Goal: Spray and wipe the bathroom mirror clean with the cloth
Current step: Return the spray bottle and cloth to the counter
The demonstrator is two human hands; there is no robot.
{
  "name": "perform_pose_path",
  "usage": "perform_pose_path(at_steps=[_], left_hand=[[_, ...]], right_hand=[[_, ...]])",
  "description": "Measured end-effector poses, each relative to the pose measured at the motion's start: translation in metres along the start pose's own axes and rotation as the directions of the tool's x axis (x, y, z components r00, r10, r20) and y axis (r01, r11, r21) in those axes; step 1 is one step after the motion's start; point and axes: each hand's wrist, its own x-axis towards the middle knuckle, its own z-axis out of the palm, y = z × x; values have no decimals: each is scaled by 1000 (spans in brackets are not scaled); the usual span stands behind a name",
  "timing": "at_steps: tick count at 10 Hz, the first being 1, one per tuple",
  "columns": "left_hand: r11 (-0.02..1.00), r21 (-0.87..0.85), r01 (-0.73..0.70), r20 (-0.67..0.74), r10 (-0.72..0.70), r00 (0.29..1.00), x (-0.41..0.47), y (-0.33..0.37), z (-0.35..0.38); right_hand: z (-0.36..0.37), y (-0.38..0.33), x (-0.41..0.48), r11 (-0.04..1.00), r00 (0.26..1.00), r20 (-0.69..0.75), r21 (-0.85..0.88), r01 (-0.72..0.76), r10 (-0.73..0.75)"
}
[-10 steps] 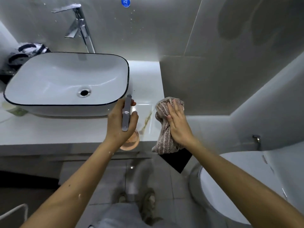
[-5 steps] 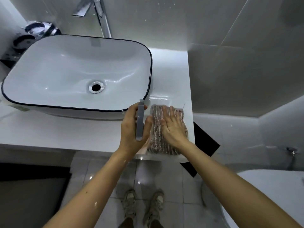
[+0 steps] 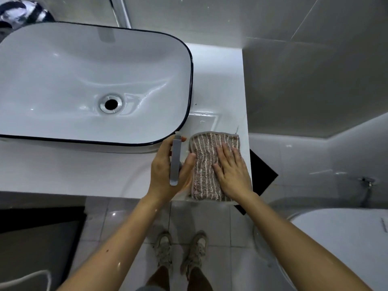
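Note:
A brown cloth (image 3: pixel 206 156) with pale stripes lies flat on the white counter (image 3: pixel 73 171), at its right end beside the basin. My right hand (image 3: pixel 232 171) rests flat on the cloth, fingers spread. My left hand (image 3: pixel 168 169) grips a spray bottle just left of the cloth; only its grey trigger head (image 3: pixel 175 162) shows, the body is hidden under the hand. No mirror is in view.
A white basin (image 3: pixel 92 85) with a dark rim fills the counter's left, a chrome tap (image 3: pixel 119 11) behind it. A toilet (image 3: pixel 340 244) stands lower right. Grey tiled wall rises on the right. My feet are on the tiled floor below.
The cloth hung from my right hand at the counter's edge; now it lies spread flat on the counter under my palm. The view has tilted down and moved closer.

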Motion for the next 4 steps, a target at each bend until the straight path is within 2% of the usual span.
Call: perform_pose_path(at_steps=[1, 4], left_hand=[[999, -22, 36, 17, -35, 999, -4, 1, -5], [986, -111, 124, 296, -86, 951, -13, 12, -34]], right_hand=[[-2, 4, -3, 999, 999, 6, -32, -44, 44], [-23, -13, -7, 993, 990, 84, -18, -114, 115]])
